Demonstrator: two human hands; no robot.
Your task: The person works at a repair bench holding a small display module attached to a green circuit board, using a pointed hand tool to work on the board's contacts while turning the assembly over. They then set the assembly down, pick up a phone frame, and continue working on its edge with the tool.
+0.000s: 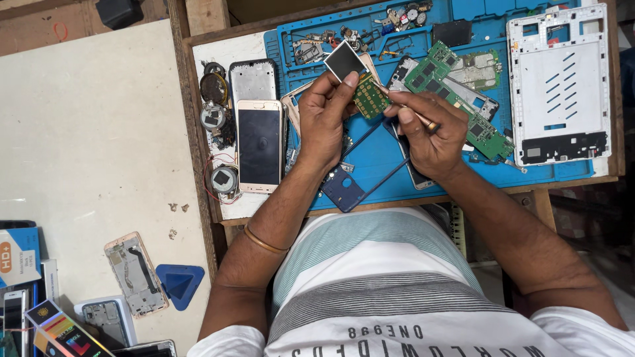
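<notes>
While the person leans over a blue repair mat [370,165] in the upper middle of the frame, the left hand [324,119] is closed around a small phone circuit board [369,99], green with gold contact pads, held up just above the mat with a small square dark screen [344,61] tilted at its upper end. The right hand [430,132] is curled shut on a thin rod-like tool [413,114], its tip touching the board's right edge. As a judgement, the phone is already well taken apart: its board and screen are out of the body, and a dark blue frame [350,185] lies open on the mat below the hands. Work on the board itself looks to be under way, and nothing shows reassembly begun. Around the hands lie many loose parts: a long green circuit board [456,92] to the right, a white tablet back frame [559,79] at the far right, and a gold-edged smartphone [259,145] with a dark screen to the left, beside round speaker parts [215,119]. At lower left, on a pale table [99,132], sit a bare phone chassis [135,274] and a blue triangular pick [180,281].
</notes>
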